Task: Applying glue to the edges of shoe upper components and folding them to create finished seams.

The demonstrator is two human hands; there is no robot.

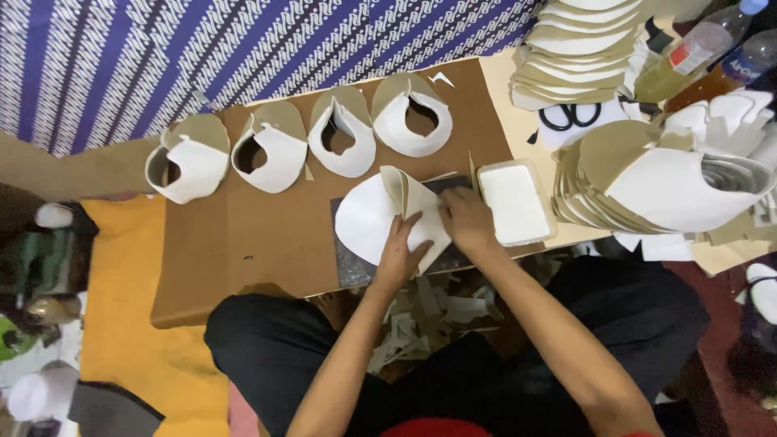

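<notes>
— Both forearms come up from the lap, over a heap of pale offcuts (429, 320) between the knees. Where do the hands land?

— On one white cut piece (380, 214), a curved shoe-upper shape lying on a dark cutting mat (350, 263) at the near edge of the brown board (243, 243). The left hand (402, 252) lies palm down on its lower right part, fingers spread and pressing, not curled around anything. The right hand (467, 220) sits just beside it, fingers bent down onto the folded flap at the piece's right edge; whether it pinches the flap or only presses it I cannot tell.

— Which way does the piece run from the hands?

— Its rounded bulk extends left and away from the left hand, and the folded tan-backed flap stands up between the two hands. The long axis runs roughly left to right, so the left hand is nearer the body of the piece and the right hand nearer the fold.

— And further out?

— Just right of the right hand is a shallow white tray (515, 202). Beyond the mat, four folded uppers (299, 146) stand in a row. Right of the tray lie stacks of cut pieces (647, 174), and further back black scissors (571, 116) and a clear bottle (688, 53).
</notes>
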